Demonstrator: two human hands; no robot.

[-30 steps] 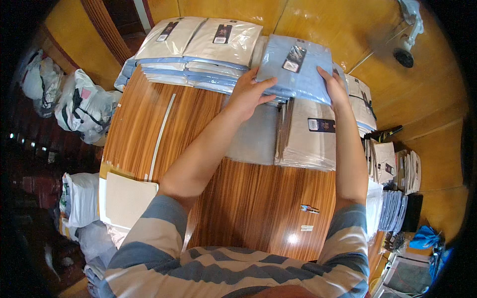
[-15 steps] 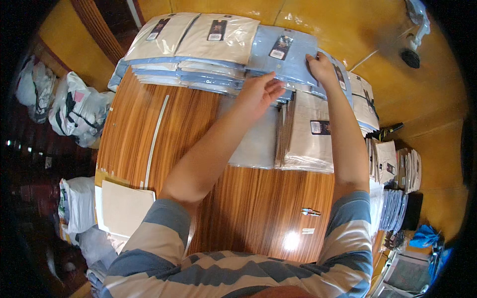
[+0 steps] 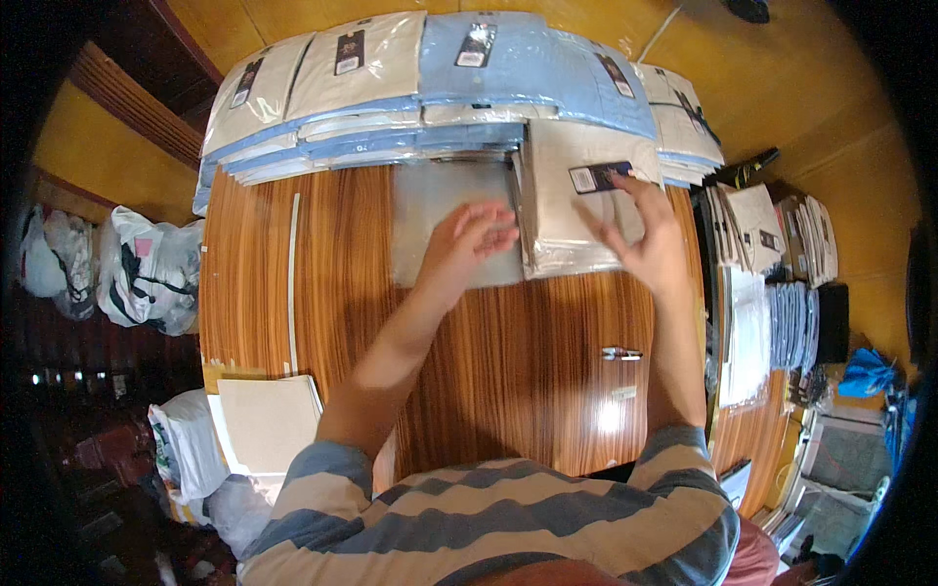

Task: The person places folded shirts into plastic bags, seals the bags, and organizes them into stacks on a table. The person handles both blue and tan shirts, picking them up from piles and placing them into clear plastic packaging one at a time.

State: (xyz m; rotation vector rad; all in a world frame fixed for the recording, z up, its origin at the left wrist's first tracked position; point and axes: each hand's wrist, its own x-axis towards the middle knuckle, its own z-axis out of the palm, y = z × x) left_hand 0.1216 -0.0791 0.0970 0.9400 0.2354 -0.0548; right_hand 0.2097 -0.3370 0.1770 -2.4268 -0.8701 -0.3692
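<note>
A stack of beige folded garments in clear plastic (image 3: 562, 230) lies on the table, with a dark hang tag (image 3: 588, 180) on its top package. My right hand (image 3: 653, 239) is over the right part of this stack, its thumb and fingers apart and slightly blurred; the fingertips are close to the tag. Beside the stack's left edge is my left hand (image 3: 467, 244), fingers loosely spread with nothing in them. Beneath it lies a pile of flat clear plastic bags (image 3: 415, 205). Behind both hands stand rows of bagged garments, with a light blue one (image 3: 484, 63) on top.
Cream bagged garments (image 3: 357, 73) top the far left stacks. On the wooden table (image 3: 479, 391) are a pen (image 3: 621, 354) and, at the near left, beige cardboard sheets (image 3: 266, 425). More folded garments (image 3: 750, 230) stand at the right. Filled plastic bags (image 3: 151, 269) are at the left.
Both hands have drawn back toward me from the far blue package. The right hand has come over the beige stack, the left over the clear bags. The view has shifted.
</note>
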